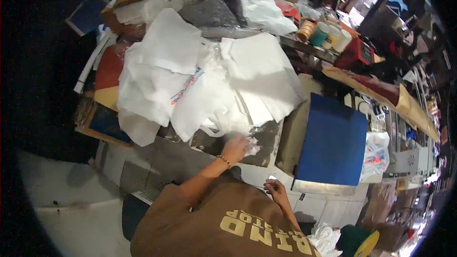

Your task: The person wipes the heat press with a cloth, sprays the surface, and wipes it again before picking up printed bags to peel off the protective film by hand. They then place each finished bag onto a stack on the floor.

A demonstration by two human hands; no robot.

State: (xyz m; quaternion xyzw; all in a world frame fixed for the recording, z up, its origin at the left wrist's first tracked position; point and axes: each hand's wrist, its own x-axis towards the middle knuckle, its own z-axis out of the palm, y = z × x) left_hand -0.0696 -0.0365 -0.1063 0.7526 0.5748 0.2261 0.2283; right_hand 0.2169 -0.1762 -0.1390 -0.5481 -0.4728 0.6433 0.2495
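Two hands are working at the bench's [157, 154] near edge: the left hand [236, 146] is closing on crumpled clear plastic [251, 147] beside the white sheets [190, 81], seemingly gathering it, while the right hand [276, 190] is hanging loosely curled, empty, below the blue board [333, 138].

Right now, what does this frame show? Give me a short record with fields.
left hand: closed on a crumpled white scrap; bead bracelet at the wrist
right hand: close to the body, grip unclear
worktop: pile of white sheets above a dark board
beside it: blue board, tilted
behind: tape rolls
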